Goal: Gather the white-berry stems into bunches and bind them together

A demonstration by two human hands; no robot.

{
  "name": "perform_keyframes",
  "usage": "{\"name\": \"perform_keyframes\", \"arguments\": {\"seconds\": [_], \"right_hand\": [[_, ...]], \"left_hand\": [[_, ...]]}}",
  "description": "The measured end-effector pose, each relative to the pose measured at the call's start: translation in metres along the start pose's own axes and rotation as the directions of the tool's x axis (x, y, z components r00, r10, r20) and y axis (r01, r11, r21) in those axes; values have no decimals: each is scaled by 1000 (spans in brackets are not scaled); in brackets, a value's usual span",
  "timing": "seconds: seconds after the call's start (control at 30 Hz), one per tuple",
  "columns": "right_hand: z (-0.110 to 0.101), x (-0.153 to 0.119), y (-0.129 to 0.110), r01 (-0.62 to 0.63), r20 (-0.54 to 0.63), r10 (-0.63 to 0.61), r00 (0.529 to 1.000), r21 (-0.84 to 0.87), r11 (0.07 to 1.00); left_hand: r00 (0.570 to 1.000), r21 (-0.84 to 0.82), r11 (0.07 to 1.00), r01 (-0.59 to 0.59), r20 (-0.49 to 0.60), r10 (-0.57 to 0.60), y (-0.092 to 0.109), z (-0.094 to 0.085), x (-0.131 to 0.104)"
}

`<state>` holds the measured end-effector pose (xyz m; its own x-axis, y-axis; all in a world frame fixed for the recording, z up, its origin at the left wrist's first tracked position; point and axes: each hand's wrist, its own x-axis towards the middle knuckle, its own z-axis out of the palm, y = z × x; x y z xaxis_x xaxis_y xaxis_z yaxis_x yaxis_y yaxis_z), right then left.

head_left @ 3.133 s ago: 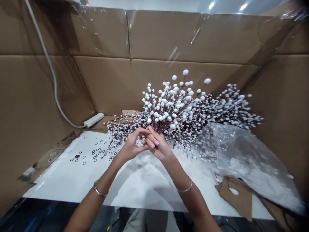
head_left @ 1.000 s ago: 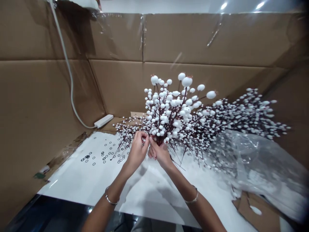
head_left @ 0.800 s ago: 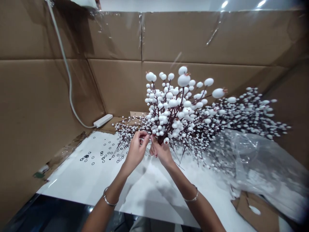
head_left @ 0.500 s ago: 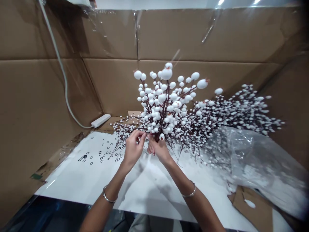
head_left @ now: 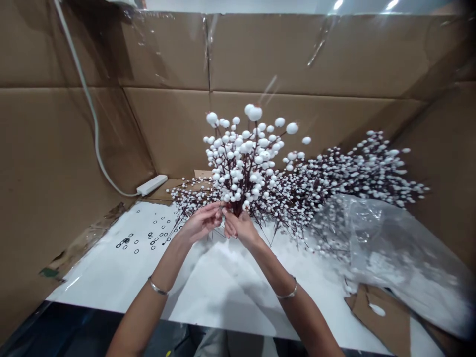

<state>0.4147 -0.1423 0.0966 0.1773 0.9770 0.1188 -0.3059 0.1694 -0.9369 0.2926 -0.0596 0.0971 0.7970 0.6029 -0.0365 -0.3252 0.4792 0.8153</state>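
My right hand (head_left: 241, 230) is closed around the lower stems of a bunch of artificial white berry branches (head_left: 245, 153), held upright above the white sheet (head_left: 208, 292). The berries fan out above the fist on dark reddish-brown stems. Close beside it on the left is my left hand (head_left: 198, 224), its thumb and fingertips pinched together at the base of the bunch. Whatever is between those fingertips is too small to make out. Small black rings (head_left: 152, 243) lie scattered over the sheet to the left.
A large pile of white berry branches (head_left: 342, 173) spreads behind and to the right. Clear plastic bag (head_left: 390, 248) and a cardboard piece (head_left: 386, 322) lie at the right. A white power strip (head_left: 152, 185) sits at the back left. Cardboard walls (head_left: 290, 54) surround the table.
My left hand has turned, with its fingers now stretched toward the stems and its wrist lower and further left. The bunch has dropped and shifted slightly left in my right hand.
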Motion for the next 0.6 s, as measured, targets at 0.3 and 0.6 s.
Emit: {"name": "perform_keyframes", "arguments": {"seconds": [0.3,0.6], "right_hand": [[1,-2,-15,-21,22,18,1000,118,993],[-7,-6,-27,100,-17,-99,995,205,974]], "left_hand": [[988,207,973,-97,-102,121,-4,-19,-9],[951,466,871,-155,-168,259,-21,-3,-12]]}}
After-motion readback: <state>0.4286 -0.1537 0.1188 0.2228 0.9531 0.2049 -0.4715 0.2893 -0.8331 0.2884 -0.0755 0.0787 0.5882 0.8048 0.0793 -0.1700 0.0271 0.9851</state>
